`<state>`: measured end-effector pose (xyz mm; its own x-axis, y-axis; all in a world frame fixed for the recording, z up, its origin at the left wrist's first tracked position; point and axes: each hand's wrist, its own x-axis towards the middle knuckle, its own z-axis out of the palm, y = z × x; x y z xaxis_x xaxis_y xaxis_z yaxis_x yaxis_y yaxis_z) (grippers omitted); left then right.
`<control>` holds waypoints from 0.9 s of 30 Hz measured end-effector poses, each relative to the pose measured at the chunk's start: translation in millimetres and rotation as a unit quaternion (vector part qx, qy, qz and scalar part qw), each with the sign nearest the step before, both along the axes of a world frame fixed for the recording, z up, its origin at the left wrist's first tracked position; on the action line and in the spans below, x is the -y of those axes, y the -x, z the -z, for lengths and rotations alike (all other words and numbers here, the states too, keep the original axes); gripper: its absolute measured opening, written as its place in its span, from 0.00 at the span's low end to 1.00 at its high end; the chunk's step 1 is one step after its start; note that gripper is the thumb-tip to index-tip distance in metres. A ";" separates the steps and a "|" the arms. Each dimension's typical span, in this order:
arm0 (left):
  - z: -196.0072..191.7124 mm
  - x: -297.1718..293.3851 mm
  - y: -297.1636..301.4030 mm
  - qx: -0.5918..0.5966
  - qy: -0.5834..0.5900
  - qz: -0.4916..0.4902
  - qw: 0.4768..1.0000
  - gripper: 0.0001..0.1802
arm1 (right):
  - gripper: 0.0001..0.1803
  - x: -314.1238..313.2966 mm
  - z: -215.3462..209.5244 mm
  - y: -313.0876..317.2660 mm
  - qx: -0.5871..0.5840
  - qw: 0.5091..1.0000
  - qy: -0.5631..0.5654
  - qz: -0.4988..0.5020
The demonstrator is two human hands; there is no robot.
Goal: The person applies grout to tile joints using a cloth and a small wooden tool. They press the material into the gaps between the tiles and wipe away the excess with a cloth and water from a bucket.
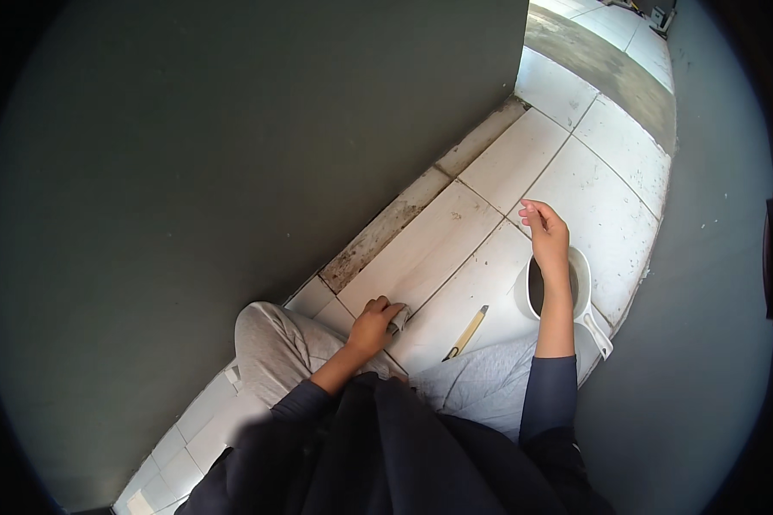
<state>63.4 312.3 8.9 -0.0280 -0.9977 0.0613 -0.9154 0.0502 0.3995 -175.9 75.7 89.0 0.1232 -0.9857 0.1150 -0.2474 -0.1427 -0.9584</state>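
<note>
My left hand (372, 328) is closed around a small grey wad of cloth (398, 321), pressed to the white floor tiles beside a grout line. The fingers cover part of the wad. My right hand (548, 233) is raised at the far edge of a white water dipper (581, 306), its fingers curled in toward the thumb and no object visible in them. Dark liquid shows inside the dipper, partly hidden by my right forearm. Between the two hands a yellow utility knife (466, 333) lies on the tiles.
A dark grey wall (258, 146) rises along the left, and a grey wall (713, 343) runs along the right. At the foot of the left wall is a dirty, rough strip (386, 225). A bare concrete band (610, 64) crosses the floor farther off. My legs border the work spot.
</note>
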 end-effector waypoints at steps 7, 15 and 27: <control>-23.8 -27.2 -17.3 -0.755 -0.103 -0.192 0.618 0.18 | 0.12 -58.1 -9.1 -43.1 -0.051 0.993 0.019 -0.101; -53.5 -101.6 -41.0 -0.832 -0.032 -0.104 0.543 0.19 | 0.11 -126.1 30.4 -84.4 -0.179 0.953 0.022 -0.243; -101.9 -249.3 -117.4 -0.867 0.301 -0.110 0.381 0.29 | 0.11 -298.7 -46.9 -310.2 -0.066 0.812 0.295 -0.499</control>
<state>180.8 561.6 110.7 0.6556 -0.7549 0.0167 0.6909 0.6086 0.3903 134.3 374.4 135.9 0.8768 -0.1652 0.4515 0.1789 -0.7595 -0.6254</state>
